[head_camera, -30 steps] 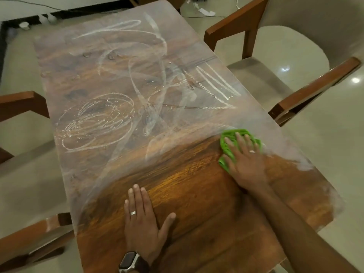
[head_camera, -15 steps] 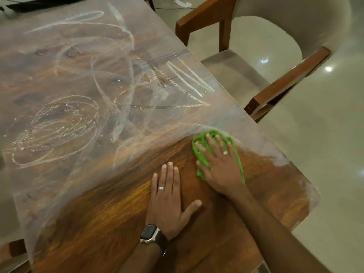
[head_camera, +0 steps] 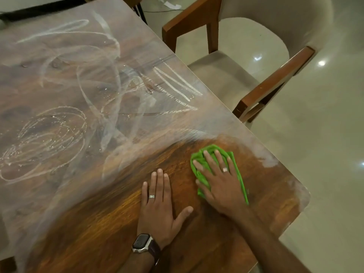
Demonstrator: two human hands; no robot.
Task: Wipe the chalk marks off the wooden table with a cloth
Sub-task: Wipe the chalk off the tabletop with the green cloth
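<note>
Green cloth (head_camera: pixel 217 170) lies bunched on the wooden table (head_camera: pixel 197 243), near its right edge, and the right hand (head_camera: pixel 220 184) presses flat on top of it with fingers spread and straight — not curled round the fabric. A ring shows on one finger of that hand. Just to its left, the left hand (head_camera: pixel 160 201) rests palm-down on bare wood, fingers together and extended, thumb angled out toward the cloth; it holds nothing, and it too carries a ring. A watch (head_camera: pixel 142 244) sits on that wrist. Around both hands the wood looks dark and clean, while chalk marks (head_camera: pixel 78 95) — loops, scribbles and a zigzag — cover the far part of the tabletop, with pale smears along the right edge. An upholstered chair with wooden arms (head_camera: pixel 275 79) stands beside the table on the right, on a glossy floor (head_camera: pixel 325 154).
</note>
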